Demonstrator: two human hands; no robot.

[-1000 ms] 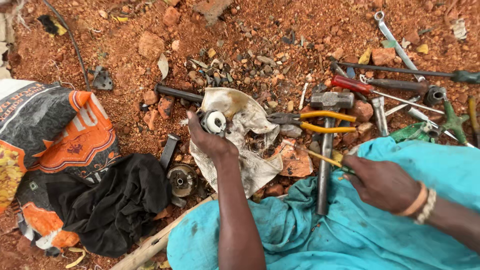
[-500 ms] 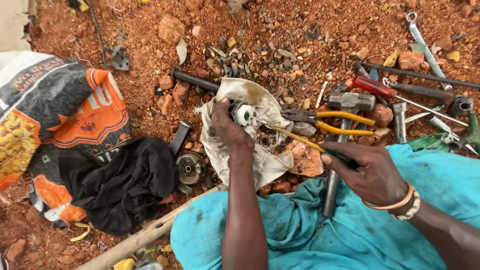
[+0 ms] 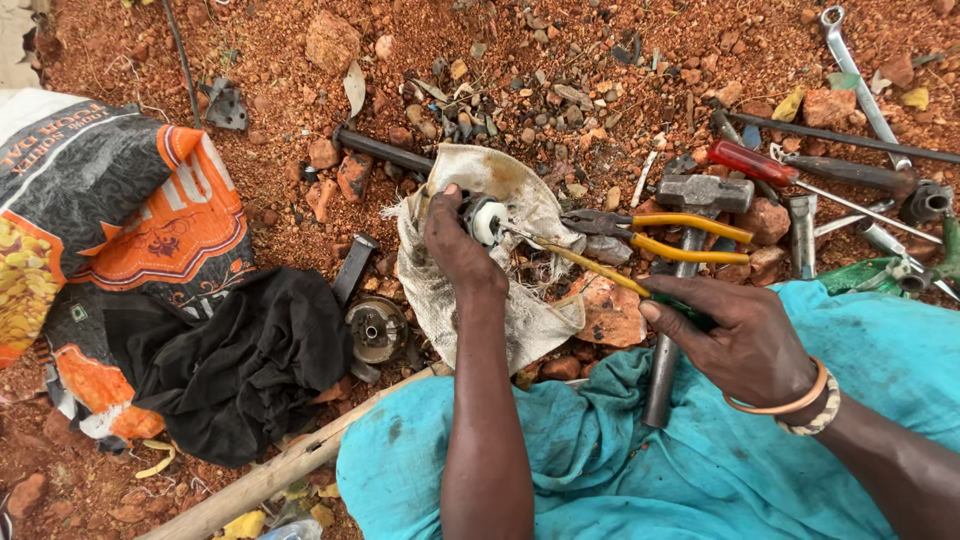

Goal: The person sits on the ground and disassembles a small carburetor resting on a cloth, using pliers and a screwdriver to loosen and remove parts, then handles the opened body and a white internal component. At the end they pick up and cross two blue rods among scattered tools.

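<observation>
**A:** Nearest, along the bottom of the frame?

**B:** Rumpled teal cloth garment (image 3: 620, 460) over the lap, with both forearms crossing it.

**A:** Right hand (image 3: 745, 335), centre right?

**B:** Clenched round the green handle of a thin yellow-shafted screwdriver (image 3: 590, 268), thumb laid along the top. Shaft slanting up and to the left.

**A:** And the left hand (image 3: 455, 245)?

**B:** Middle of the frame, fingers pinched about a small white round part with a dark rim (image 3: 487, 220), just above a dirty off-white rag (image 3: 450, 300) spread on the ground. Screwdriver tip touching the part or right at its edge; impossible to tell which.

**A:** Best way to work it, judging from this?

**B:** Probably: press the part firmly down onto the rag, with fingertips out of the tip's line. Short, measured pressure rather than one long shove, given so thin a shaft, likely to skid or bend. Steadier with the right wrist braced on the knee.

**A:** Risks?

**B:** Seemingly a slipped tip into the left thumb, or small pieces rolling off the rag into the gravel.

**A:** Farther out?

**B:** Just beyond the rag, pliers with yellow handles (image 3: 680, 235) beside a grey steel hammer (image 3: 700, 195). Upper right, a red-handled screwdriver (image 3: 750, 160) and a chrome spanner (image 3: 855, 70). Lower left, a round metal hub (image 3: 375, 328) next to a crumpled black cloth (image 3: 240, 360). At the left edge, an orange-and-white printed sack (image 3: 130, 210). Beyond all that, red stony ground (image 3: 560, 60).
</observation>
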